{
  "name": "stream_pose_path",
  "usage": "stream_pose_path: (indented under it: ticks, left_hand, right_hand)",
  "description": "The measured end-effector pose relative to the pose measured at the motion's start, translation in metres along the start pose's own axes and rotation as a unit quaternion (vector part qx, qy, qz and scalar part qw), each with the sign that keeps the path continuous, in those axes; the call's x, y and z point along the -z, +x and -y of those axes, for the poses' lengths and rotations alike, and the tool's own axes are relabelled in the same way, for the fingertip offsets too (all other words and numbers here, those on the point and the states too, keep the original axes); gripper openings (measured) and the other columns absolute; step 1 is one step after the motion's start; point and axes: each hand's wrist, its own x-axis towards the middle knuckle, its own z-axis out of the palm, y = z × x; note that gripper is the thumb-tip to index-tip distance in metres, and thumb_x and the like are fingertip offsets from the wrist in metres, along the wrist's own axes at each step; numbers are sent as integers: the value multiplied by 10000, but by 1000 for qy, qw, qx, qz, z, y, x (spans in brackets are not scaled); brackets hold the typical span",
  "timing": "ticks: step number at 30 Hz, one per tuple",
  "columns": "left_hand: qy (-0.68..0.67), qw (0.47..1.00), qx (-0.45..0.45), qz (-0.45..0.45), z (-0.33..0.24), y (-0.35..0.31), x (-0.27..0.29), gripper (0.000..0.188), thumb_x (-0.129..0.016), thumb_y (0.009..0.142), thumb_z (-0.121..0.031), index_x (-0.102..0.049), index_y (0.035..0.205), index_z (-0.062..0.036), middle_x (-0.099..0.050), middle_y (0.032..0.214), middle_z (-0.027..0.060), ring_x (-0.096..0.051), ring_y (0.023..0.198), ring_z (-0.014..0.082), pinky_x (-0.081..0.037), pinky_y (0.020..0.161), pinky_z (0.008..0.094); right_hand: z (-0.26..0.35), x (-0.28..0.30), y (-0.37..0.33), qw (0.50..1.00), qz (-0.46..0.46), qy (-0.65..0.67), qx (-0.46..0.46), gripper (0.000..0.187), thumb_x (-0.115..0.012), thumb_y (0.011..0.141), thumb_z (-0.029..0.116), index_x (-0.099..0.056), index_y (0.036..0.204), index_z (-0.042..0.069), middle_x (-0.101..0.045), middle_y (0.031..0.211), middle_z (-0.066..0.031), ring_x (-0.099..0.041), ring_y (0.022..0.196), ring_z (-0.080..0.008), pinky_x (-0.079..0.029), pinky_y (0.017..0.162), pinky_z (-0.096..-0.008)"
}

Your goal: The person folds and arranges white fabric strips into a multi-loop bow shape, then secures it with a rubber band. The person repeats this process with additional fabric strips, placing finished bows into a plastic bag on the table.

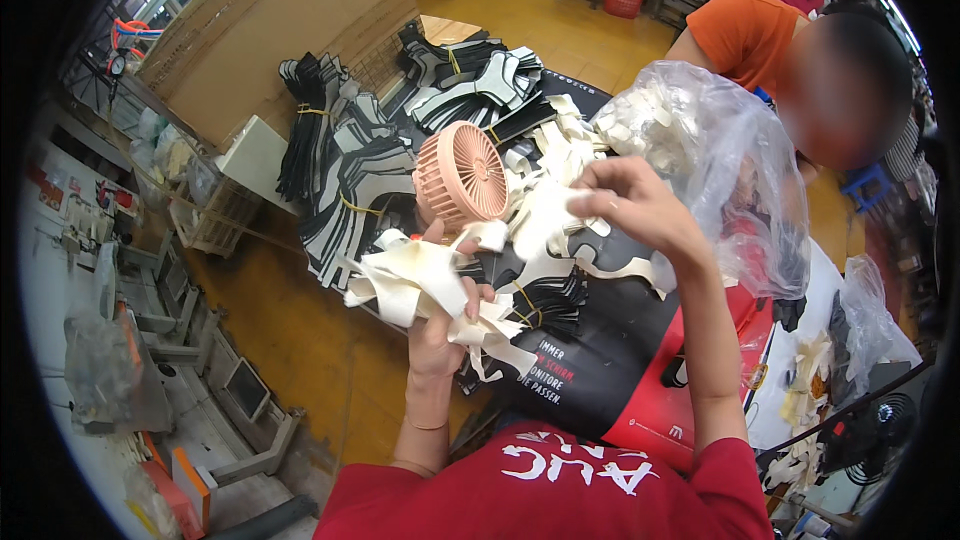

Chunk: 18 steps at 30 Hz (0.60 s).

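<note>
gripping a thick bunch of cream cut pieces (415, 285), the left hand (440, 325) is closed around them just below the pink fan (462, 178). the right hand (630, 205), to the right of the fan, pinches one more cream piece (545, 215) between thumb and fingers, lifted off the loose heap of cream pieces (560, 140) lying beside the fan. judging by the full bunch, a good share is already gathered, yet plenty of loose pieces remain on the worktop (600, 360). left of the fan sit bundles of black and grey cut parts (350, 180) tied with yellow bands. right of it, a clear plastic bag (720, 160) holds more pale pieces. beyond the bag, another person in an orange shirt (745, 30) bends over.
</note>
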Motion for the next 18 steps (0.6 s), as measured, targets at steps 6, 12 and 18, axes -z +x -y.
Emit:
stream_pose_path:
  ticks: [6,12,18]
  left_hand:
    - [5,998,6,54,13,-10,-21,793,-415,952,-536,-150,1461,11,-598,958,113,-519,716,116,-449,731,278]
    - [50,996,74,-25,17,-27,-22,744,-410,942,-575,-319,1408,-2,-576,1092,80,-597,937,142,-505,817,301]
    - [64,995,62,52,16,-37,-15,725,-622,831,-245,-282,1420,5,-534,1184,106,-558,1083,217,-473,909,319]
  right_hand:
    - [32,-42,-65,962,254,99,2,155,-657,847,156,-642,824,4,-620,733,2,-549,691,-58,-448,640,-232]
    - [26,-69,-62,926,171,332,-49,222,-613,930,232,-631,911,11,-640,828,-9,-587,743,-51,-488,679,-208]
    - [22,-67,-64,918,126,371,-62,228,-592,942,232,-629,955,7,-664,906,-34,-604,781,-58,-507,719,-220]
